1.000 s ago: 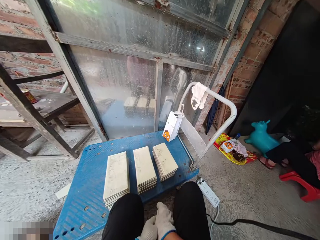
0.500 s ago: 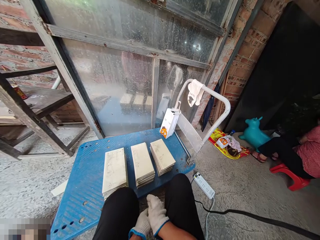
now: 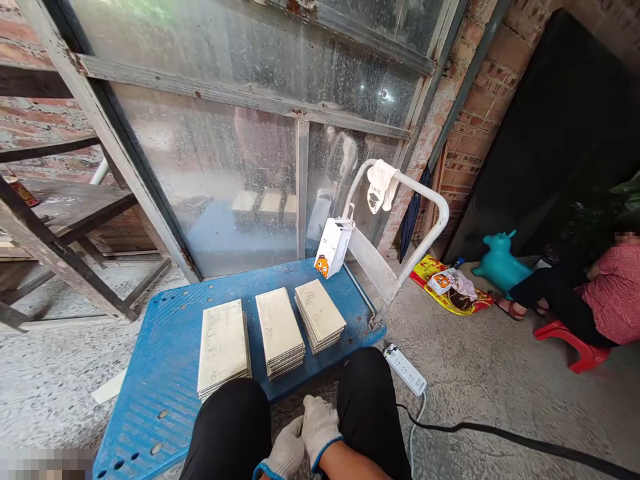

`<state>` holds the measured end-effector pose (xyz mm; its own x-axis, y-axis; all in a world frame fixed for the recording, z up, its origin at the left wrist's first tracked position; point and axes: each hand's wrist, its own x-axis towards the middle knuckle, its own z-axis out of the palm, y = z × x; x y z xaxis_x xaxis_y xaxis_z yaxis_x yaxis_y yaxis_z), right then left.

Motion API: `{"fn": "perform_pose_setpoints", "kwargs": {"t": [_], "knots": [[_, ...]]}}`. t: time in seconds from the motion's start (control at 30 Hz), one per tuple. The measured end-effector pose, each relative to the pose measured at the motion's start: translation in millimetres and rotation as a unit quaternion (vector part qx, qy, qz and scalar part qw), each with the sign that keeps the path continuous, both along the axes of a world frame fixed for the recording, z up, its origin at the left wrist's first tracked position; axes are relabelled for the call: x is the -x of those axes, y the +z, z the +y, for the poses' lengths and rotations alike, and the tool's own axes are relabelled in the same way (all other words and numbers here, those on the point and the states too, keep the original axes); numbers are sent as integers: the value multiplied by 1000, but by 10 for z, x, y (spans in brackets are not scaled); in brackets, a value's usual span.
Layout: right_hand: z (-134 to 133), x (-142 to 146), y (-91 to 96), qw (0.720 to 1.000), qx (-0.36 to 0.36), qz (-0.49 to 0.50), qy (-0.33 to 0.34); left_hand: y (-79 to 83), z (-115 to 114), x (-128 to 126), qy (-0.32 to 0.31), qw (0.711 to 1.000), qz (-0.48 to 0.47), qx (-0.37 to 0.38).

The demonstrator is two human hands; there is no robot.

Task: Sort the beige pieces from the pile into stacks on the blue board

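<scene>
Both hands wear off-white knitted gloves with blue cuffs and rest together between my knees. My right hand (image 3: pixel 321 427) is closed, its fingers curled, with no object seen in it. Against it lies my left hand (image 3: pixel 287 451), closed, its fingertips partly hidden behind the right. Just beyond my knees, three stacks of thin cream rectangular boards lie on a blue platform trolley (image 3: pixel 165 373): a left stack (image 3: pixel 223 343), a middle stack (image 3: pixel 280 327) and a right stack (image 3: pixel 320 312). My left knee covers the near corner of the left stack.
A white paper bag (image 3: pixel 334 247) stands by the trolley's handle (image 3: pixel 440 213), where a white cloth (image 3: pixel 383 185) hangs. A power strip (image 3: pixel 406 370) and black cable (image 3: pixel 500 430) lie on the floor at right. Further right, a person (image 3: pixel 610 287) sits on a red stool (image 3: pixel 575 343).
My view has turned slightly, so the trolley and stacks appear a little further left. My gloved hands stay together between my knees, slightly lower and to the right.
</scene>
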<state>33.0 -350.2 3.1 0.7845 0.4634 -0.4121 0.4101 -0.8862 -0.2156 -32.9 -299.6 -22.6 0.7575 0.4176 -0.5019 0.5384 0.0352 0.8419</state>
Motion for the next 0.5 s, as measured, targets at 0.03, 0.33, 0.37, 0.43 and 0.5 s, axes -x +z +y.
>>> {"fn": "perform_pose_setpoints", "kwargs": {"t": [0.03, 0.33, 0.37, 0.43, 0.5], "knots": [[-18, -6, -13, 1000, -1, 8, -7, 3, 4, 12, -10, 1000, -3, -5], [-123, -30, -121, 993, -77, 85, -21, 26, 74, 85, -69, 993, 42, -87], [-123, -27, -143, 993, -76, 88, -17, 18, 74, 86, -77, 992, 47, -92], [-120, -28, -188, 993, -71, 95, -14, 5, 71, 88, -92, 990, 50, -95], [-121, -39, -224, 993, -63, 100, -16, -3, 66, 89, -100, 989, 50, -96]]}}
